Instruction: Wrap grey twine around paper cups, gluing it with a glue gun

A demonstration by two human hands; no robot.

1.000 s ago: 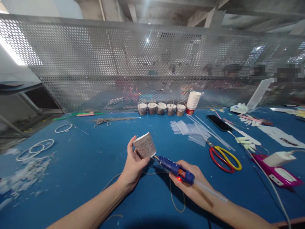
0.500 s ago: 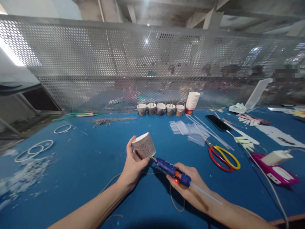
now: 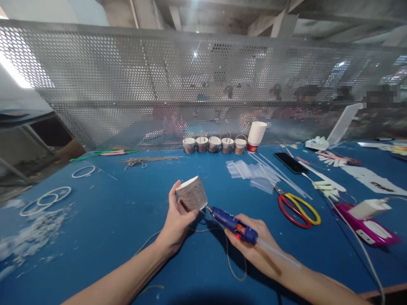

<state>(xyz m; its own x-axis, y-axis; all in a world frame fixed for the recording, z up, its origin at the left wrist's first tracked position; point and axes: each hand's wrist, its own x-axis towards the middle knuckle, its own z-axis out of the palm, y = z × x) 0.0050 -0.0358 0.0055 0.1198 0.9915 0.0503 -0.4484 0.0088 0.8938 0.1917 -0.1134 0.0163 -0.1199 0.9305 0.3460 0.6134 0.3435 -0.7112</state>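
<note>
Tilted in my left hand (image 3: 179, 218) is a paper cup (image 3: 192, 195) wrapped in grey-brown cord, its white opening facing up and left. My right hand (image 3: 251, 239) is closed around a blue glue gun (image 3: 233, 224), whose red light glows and whose clear glue stick (image 3: 278, 253) sticks out at the back. The gun's nozzle is close to the cup's lower right edge. From the cup's lower side a loose cord (image 3: 227, 258) trails over the blue table and loops below my right hand.
Several cord-wrapped cups (image 3: 214, 145) line the back beside stacked paper cups (image 3: 257, 134). Clear glue sticks (image 3: 254, 173), scissors (image 3: 297, 209), a phone (image 3: 291, 163) and a magenta power strip (image 3: 365, 226) lie to the right. White rings (image 3: 47, 199) and scraps (image 3: 34, 233) are at left.
My right hand and the glue gun have moved slightly right, pulling the nozzle a little away from the cup's lower edge. My left hand and the cup are nearly still.
</note>
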